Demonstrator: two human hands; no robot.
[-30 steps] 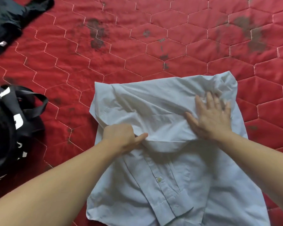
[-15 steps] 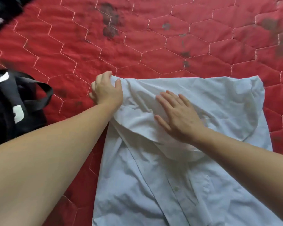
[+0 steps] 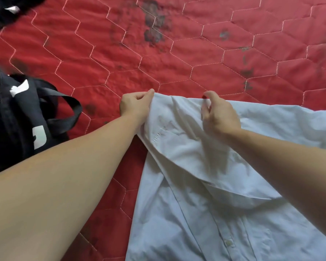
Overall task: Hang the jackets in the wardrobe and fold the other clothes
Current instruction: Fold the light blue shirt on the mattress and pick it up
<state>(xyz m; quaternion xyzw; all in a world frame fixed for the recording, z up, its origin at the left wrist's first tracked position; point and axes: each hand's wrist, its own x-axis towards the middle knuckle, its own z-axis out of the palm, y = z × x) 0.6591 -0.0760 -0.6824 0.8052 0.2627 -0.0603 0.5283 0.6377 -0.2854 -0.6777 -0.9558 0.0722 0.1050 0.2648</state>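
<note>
Shirt position: the white shirt [image 3: 224,194] lies on the red quilt [image 3: 177,63], button side up, its far part folded back toward the person so the far edge is a fold line.
Left hand: the left hand [image 3: 135,107] grips the far-left corner of that fold, fingers curled round the cloth, thumb on top.
Right hand: the right hand [image 3: 219,114] pinches the far edge further along, fingers bent over the cloth; how much fabric sits under the fingertips cannot be told.
Reason for hold: judged, both hands sit on the same edge to pull it straight and square up the corner, so the next fold lands even.
Cloth condition: wrinkles run between the two hands, and the folded flap sags in a curve over the button strip [image 3: 228,242]; it looks thin and limp, likely to shift if tugged on one side only.
Task stage: judged, folding of this shirt is partway, not finished.
Neighbours: a black bag [image 3: 17,119] with white patches and a strap loop lies to the left, apart from the shirt; dark clothing [image 3: 6,12] sits at the far-left corner of the quilt.
Obstructions: nothing lies on the shirt; the bag is near the left forearm and could be brushed. Dark stains mark the quilt beyond the shirt.
</note>
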